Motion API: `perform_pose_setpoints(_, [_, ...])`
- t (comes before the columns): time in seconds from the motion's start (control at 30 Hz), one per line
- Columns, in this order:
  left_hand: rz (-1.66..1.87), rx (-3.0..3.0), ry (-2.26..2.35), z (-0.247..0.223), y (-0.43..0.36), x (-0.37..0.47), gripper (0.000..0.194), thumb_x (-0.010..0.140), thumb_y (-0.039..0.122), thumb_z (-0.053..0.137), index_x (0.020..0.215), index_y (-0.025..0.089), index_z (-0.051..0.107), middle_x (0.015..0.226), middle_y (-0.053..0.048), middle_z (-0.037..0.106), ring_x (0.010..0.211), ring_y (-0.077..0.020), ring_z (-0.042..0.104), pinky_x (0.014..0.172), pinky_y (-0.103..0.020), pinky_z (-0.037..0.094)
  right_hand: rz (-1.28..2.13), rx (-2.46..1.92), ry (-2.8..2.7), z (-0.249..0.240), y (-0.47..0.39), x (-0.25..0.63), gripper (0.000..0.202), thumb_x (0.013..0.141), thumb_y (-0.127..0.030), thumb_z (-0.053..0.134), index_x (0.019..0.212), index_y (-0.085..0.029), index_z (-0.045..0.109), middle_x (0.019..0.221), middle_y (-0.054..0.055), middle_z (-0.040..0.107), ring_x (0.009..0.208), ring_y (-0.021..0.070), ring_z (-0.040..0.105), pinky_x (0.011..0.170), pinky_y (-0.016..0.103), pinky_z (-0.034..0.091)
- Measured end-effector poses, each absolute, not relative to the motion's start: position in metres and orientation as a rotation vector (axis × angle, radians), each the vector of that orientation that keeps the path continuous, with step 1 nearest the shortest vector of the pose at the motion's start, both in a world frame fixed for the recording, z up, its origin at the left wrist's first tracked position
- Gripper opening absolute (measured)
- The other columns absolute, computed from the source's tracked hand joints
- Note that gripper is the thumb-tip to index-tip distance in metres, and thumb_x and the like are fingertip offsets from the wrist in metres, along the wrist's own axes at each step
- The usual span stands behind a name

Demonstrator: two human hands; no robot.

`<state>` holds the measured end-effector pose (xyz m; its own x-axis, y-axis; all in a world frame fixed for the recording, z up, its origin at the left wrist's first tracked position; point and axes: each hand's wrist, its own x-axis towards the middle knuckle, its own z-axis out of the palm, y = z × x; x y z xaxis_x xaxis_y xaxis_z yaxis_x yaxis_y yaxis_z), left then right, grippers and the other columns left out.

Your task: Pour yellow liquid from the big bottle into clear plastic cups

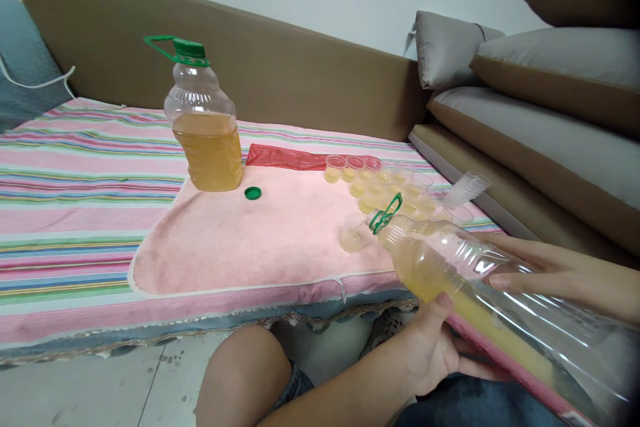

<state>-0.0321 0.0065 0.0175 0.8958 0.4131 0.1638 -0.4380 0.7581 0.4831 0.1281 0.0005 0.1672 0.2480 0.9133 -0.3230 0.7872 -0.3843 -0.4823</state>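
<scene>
A large clear plastic bottle (450,267) of yellow liquid lies tilted across the right side, its uncapped neck with a green ring handle (391,212) pointing left. My left hand (437,347) grips it from underneath, near the shoulder. Over its upper side, further back, my right hand (535,273) holds the body. The bottle's mouth is over a clear plastic cup (354,235). Behind the neck stand several small cups (334,170) in rows, with yellow liquid in them. A stack of clear cups (467,188) lies tipped to their right. The bottle's base is partly out of view.
A second big bottle (213,153) with a green cap stands at left on the striped sheet (75,227). Near it, a loose green cap (253,193) lies on the pink mat (240,247). Behind are a red plastic bag (285,157) and, at right, stacked cushions (545,107).
</scene>
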Motion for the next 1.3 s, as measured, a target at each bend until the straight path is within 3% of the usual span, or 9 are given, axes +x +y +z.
perform_pose_setpoints(0.27, [0.466,0.534,-0.038,0.017,0.006,-0.031,0.118,0.052,0.084,0.062,0.144,0.015,0.037,0.146,-0.025,0.04,0.133,-0.0529,0.034,0.098,-0.082,0.017,0.93,-2.309,-1.539,0.166,0.001,0.129,0.084,0.063,-0.065,0.065,0.138,-0.031,0.05,0.131,0.003,0.065,0.121,0.0382,0.057,0.1,0.044,0.051])
perform_pose_setpoints(0.53, [0.473,0.548,-0.066,0.013,0.005,-0.03,0.108,0.061,0.082,0.057,0.144,0.015,0.037,0.143,-0.024,0.044,0.132,-0.0488,0.038,0.1,-0.079,0.019,0.832,-2.292,-1.58,0.167,0.002,0.129,0.082,0.063,-0.066,0.066,0.135,-0.03,0.055,0.134,0.003,0.062,0.12,0.0382,0.058,0.107,0.046,0.044])
perform_pose_setpoints(0.73, [0.461,0.528,-0.042,0.014,0.005,-0.029,0.115,0.054,0.085,0.06,0.143,0.014,0.039,0.144,-0.026,0.043,0.132,-0.0519,0.036,0.099,-0.081,0.017,0.92,-2.306,-1.608,0.166,0.003,0.133,0.083,0.063,-0.065,0.068,0.137,-0.032,0.052,0.136,0.002,0.061,0.125,0.0383,0.054,0.106,0.048,0.044])
perform_pose_setpoints(0.87, [0.464,0.546,-0.055,0.014,0.005,-0.03,0.113,0.057,0.084,0.059,0.144,0.014,0.036,0.146,-0.025,0.041,0.134,-0.0499,0.035,0.1,-0.079,0.019,0.854,-2.268,-1.623,0.165,0.0,0.126,0.081,0.065,-0.066,0.065,0.136,-0.03,0.052,0.143,0.002,0.053,0.127,0.0373,0.051,0.11,0.048,0.039])
perform_pose_setpoints(1.13, [0.48,0.543,-0.061,0.012,0.006,-0.029,0.111,0.058,0.083,0.059,0.143,0.015,0.038,0.145,-0.024,0.042,0.132,-0.0494,0.038,0.099,-0.079,0.021,0.911,-2.298,-1.68,0.166,0.005,0.137,0.081,0.064,-0.064,0.068,0.138,-0.033,0.051,0.141,0.001,0.056,0.132,0.0365,0.046,0.11,0.047,0.039])
perform_pose_setpoints(1.3, [0.481,0.542,-0.043,0.013,0.007,-0.029,0.115,0.054,0.084,0.061,0.143,0.016,0.037,0.146,-0.024,0.042,0.132,-0.0501,0.037,0.099,-0.079,0.021,0.909,-2.266,-1.605,0.166,0.003,0.129,0.079,0.065,-0.066,0.066,0.137,-0.035,0.05,0.138,0.001,0.059,0.127,0.0368,0.052,0.109,0.049,0.04])
